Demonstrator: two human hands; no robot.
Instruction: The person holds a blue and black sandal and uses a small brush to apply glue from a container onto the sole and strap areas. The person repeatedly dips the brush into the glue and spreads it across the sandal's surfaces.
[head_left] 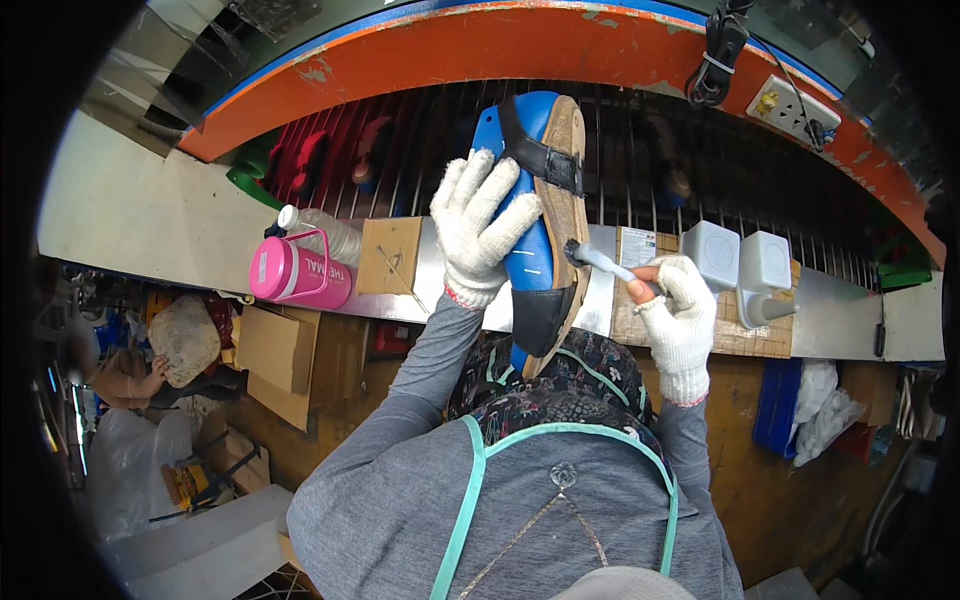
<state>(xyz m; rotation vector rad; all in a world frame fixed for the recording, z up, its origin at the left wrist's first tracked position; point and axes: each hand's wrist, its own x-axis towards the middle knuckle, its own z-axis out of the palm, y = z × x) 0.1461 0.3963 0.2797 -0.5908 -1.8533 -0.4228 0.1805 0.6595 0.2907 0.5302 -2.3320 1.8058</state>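
A black-strapped sandal (557, 215) with a brown cork-like sole edge sits on a blue shoe last (528, 262), tilted on its side above the bench edge. My left hand (474, 238), in a white knit glove, grips the last from the left, fingers spread across its blue side. In my right hand (682, 325), also gloved, is a small brush with a whitish handle (604, 263). A bare thumb and fingertip show at that glove, pinching the handle. The dark brush tip meets the sole's side edge near the heel.
Behind the sandal runs a rack of metal bars (625, 190) under an orange beam (480, 50). A pink jug (300, 272), a clear bottle (335, 235) and a cardboard piece (390, 256) stand left. White containers (712, 253) sit right. Another person's hand (158, 368) shows far left.
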